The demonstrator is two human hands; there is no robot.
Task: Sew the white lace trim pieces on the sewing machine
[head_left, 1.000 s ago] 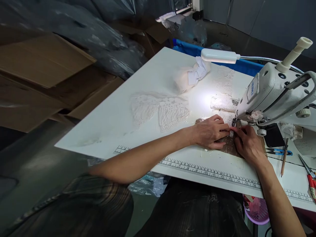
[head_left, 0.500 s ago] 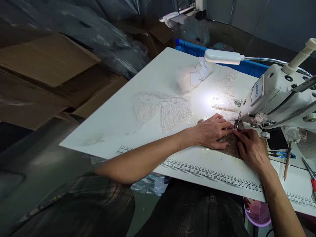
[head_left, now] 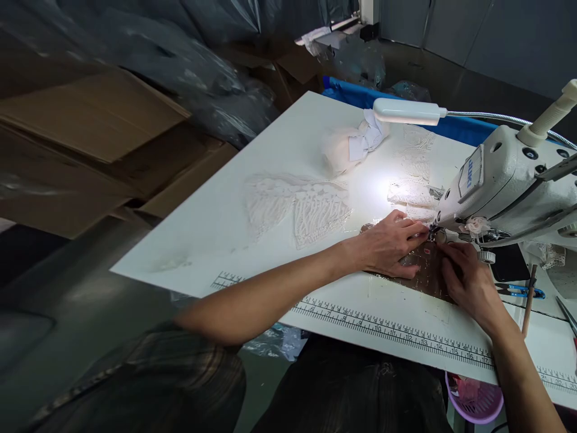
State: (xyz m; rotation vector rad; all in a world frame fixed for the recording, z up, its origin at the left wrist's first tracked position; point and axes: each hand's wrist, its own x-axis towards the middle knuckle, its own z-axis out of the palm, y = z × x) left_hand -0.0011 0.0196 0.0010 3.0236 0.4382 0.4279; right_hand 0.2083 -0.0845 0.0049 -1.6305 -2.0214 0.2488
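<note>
My left hand (head_left: 393, 245) lies flat on the machine bed, fingers stretched toward the presser foot (head_left: 433, 233) of the white sewing machine (head_left: 500, 174). Just right of the foot is my right hand (head_left: 471, 278), its fingertips closed together close to the bed. What they pinch, if anything, is too small to make out. Between the hands shows the brown bed plate (head_left: 426, 270), with bits of thread on it. White lace (head_left: 419, 211) lies behind the foot, partly covered by my left fingers.
Lace pieces (head_left: 320, 213) and a pale bundle (head_left: 345, 147) lie on the white table (head_left: 216, 228). A lamp (head_left: 408, 112) hangs over it. At right are blue thread snips (head_left: 518, 291), a brown stick (head_left: 529, 300) and a dark phone-like slab (head_left: 509, 263). Cardboard boxes (head_left: 90, 114) stand left.
My right fingertips have moved slightly right, away from the presser foot, and more of the brown plate shows. My left hand stays nearly in place. The whole view has shifted a little.
</note>
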